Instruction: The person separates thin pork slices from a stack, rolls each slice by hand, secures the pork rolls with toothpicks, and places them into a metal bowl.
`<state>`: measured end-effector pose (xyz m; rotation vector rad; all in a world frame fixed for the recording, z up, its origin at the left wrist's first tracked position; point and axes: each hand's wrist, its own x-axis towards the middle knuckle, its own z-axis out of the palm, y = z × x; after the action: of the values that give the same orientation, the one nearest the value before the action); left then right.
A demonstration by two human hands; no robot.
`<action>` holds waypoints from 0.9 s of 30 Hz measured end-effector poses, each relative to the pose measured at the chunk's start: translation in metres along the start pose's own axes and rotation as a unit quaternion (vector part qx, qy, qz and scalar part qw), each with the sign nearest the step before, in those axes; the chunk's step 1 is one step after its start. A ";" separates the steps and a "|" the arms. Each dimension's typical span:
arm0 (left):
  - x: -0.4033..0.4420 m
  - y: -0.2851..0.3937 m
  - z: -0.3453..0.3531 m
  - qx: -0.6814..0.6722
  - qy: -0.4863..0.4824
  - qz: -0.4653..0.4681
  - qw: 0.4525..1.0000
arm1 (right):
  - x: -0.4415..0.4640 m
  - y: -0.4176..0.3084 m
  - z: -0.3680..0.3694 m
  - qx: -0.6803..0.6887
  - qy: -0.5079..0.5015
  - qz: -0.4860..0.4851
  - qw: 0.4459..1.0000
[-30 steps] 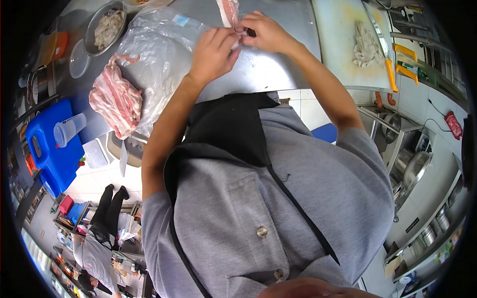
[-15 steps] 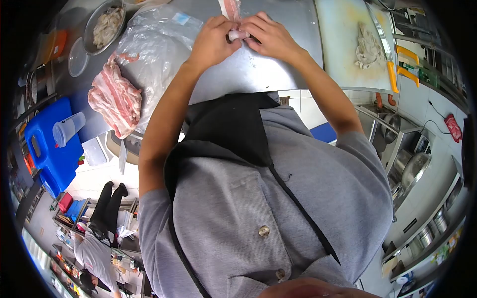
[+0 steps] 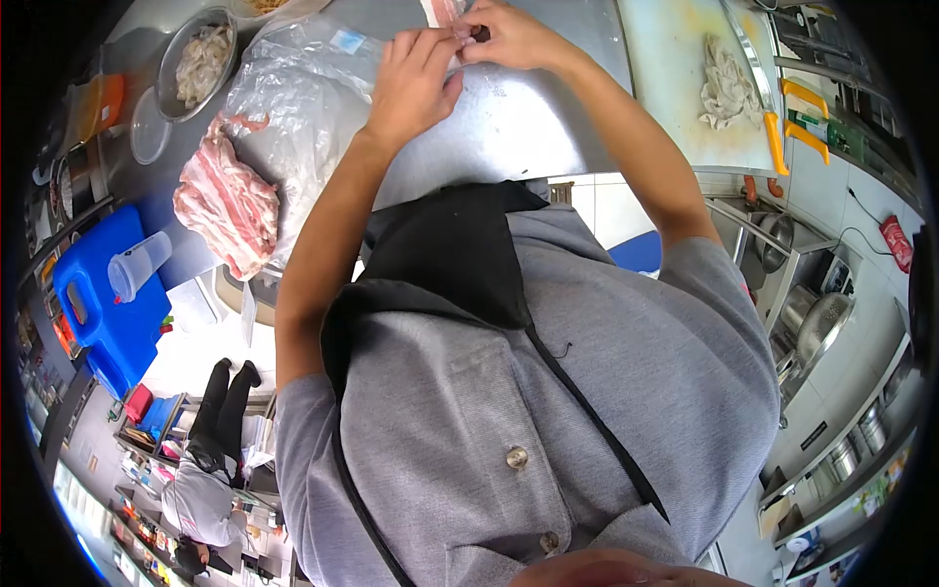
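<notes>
At the top of the steel table, both my hands are on a strip of streaky bacon (image 3: 442, 13), pink with white fat. My left hand (image 3: 416, 83) has its fingers bent over the strip's near end, the thumb lower down; a pale bit shows between them. From the other side, my right hand (image 3: 514, 37) pinches the same end with thumb and fingertips. The fingers hide most of what lies there. Left of my left arm, a pile of raw bacon slices (image 3: 225, 205) lies on a clear plastic bag (image 3: 303, 98).
A metal bowl (image 3: 231, 61) of pale, shrimp-like pieces stands upper left beside a clear lid (image 3: 150, 127). A white cutting board (image 3: 675, 108) on the right carries a crumpled cloth (image 3: 726, 88) and yellow-handled knives (image 3: 775, 145). Another person (image 3: 201, 489) stands lower left, near a blue container (image 3: 108, 284).
My right hand has shifted up and slightly left, now pinching with the fingertips. My left hand's fingers have straightened somewhat, and the pale rolled end is more covered.
</notes>
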<state>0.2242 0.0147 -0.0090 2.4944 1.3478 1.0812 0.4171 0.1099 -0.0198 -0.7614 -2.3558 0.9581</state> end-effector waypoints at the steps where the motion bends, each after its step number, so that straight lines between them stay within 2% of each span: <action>1: 0.001 -0.002 0.003 0.003 0.002 -0.005 1.000 | 0.005 -0.004 -0.005 0.000 0.000 0.000 1.000; 3: 0.005 -0.009 0.008 0.005 0.004 -0.008 1.000 | 0.010 -0.009 -0.014 0.095 -0.131 0.149 0.975; 7: 0.017 -0.024 0.006 -0.050 -0.048 -0.058 0.996 | 0.007 -0.015 -0.018 0.123 -0.103 0.138 0.977; 9: 0.025 -0.030 0.000 -0.060 -0.073 -0.091 0.991 | -0.002 -0.026 -0.014 -0.032 0.080 -0.016 0.996; 10: 0.030 -0.033 -0.002 -0.091 -0.113 -0.111 0.983 | -0.002 -0.021 -0.010 -0.031 0.079 -0.017 0.996; 12: 0.037 -0.037 -0.005 -0.125 -0.155 -0.130 0.971 | -0.005 -0.013 -0.002 -0.160 0.073 -0.171 0.969; 14: 0.044 -0.040 -0.007 -0.240 -0.212 -0.256 0.912 | -0.006 -0.009 -0.002 -0.145 0.064 -0.143 0.977; 16: 0.041 -0.040 -0.008 -0.236 -0.179 -0.246 0.923 | 0.001 -0.012 -0.008 -0.128 0.055 -0.117 0.983; 18: 0.034 -0.038 -0.006 -0.232 -0.149 -0.237 0.932 | 0.010 -0.012 -0.014 -0.060 -0.025 -0.057 0.996; 19: 0.029 -0.036 -0.003 -0.144 -0.069 -0.145 0.976 | 0.013 -0.007 -0.013 -0.059 -0.024 -0.056 0.996; 20: 0.025 -0.037 0.000 -0.053 0.013 -0.050 0.997 | 0.019 0.002 -0.013 -0.013 -0.040 -0.011 0.999; 21: 0.026 -0.033 -0.002 -0.053 0.012 -0.050 0.997 | 0.023 0.001 -0.014 0.035 -0.057 0.035 0.997; 24: 0.029 -0.027 -0.003 0.021 -0.024 -0.004 0.999 | 0.028 -0.005 -0.017 0.116 -0.038 0.060 0.991; 27: 0.034 -0.038 0.004 0.013 -0.011 -0.005 1.000 | 0.033 0.016 -0.015 0.069 -0.050 0.070 0.994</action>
<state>0.2128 0.0644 -0.0086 2.5063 1.3757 1.0368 0.4071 0.1477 -0.0150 -0.8509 -2.3156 1.2320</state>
